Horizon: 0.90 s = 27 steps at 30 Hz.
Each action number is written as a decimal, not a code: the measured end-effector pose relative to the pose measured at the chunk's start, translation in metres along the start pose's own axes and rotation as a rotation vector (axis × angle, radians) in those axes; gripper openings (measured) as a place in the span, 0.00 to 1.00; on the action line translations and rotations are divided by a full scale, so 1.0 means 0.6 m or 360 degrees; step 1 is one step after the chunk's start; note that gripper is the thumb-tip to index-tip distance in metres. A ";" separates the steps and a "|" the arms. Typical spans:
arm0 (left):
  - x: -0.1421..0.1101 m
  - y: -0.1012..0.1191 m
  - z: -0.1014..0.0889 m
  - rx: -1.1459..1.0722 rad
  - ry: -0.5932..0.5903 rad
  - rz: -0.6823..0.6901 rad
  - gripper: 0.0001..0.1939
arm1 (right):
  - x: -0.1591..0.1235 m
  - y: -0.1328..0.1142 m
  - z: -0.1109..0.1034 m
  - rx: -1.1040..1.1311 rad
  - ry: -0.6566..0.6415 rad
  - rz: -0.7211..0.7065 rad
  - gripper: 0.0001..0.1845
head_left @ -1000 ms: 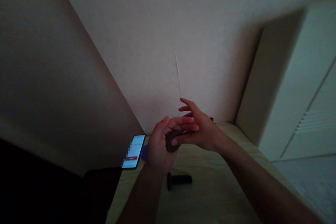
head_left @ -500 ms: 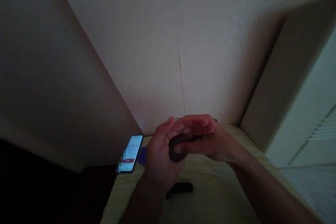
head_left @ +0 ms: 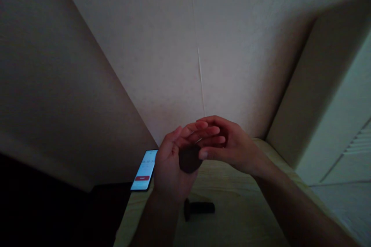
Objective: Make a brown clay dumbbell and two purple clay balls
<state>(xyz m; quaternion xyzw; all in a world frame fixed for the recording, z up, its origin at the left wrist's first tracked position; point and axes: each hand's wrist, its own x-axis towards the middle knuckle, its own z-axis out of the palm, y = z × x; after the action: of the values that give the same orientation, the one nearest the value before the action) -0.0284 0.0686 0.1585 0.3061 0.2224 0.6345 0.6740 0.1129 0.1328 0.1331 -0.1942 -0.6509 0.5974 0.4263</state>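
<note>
Head view: holds a dark lump (head_left: 189, 160) loosely in the left hand (head_left: 170, 166), palm turned up and cupped, with the fingers half curled and slightly fanned and the thumb raised apart from them. Carries the lump on the palm, against the lower part of the fingers. Keeps the right hand (head_left: 236, 146) opposite, bent into a wide C, with a clear gap between thumb and fingers. Sets the right thumb tip at the lump's right edge; cannot tell a press from light contact there. Curves the right fingers behind the left fingertips; cannot tell touch from overlap. Has both hands raised over the pale wooden surface (head_left: 240, 195), toward its far edge. Has a black T-shaped object (head_left: 201, 208) lying lower down on the surface, just right of the left forearm (head_left: 158, 216), with its broad end toward the left edge. Has a phone (head_left: 145, 170) lying flat at the left edge, near the far left corner, screen lit. Shows a pale wall (head_left: 165, 46) behind the far edge and a cabinet (head_left: 327, 100) near the far right corner.
</note>
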 end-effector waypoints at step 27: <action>0.001 -0.013 -0.002 -0.0006 0.0060 -0.0053 0.24 | -0.015 -0.006 0.029 -0.0458 0.0347 -0.0210 0.15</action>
<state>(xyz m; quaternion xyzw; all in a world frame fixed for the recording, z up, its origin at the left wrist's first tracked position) -0.0236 0.0691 0.1524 0.2890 0.2389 0.6292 0.6808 0.1052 0.1146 0.1349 -0.2738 -0.6909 0.4443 0.5003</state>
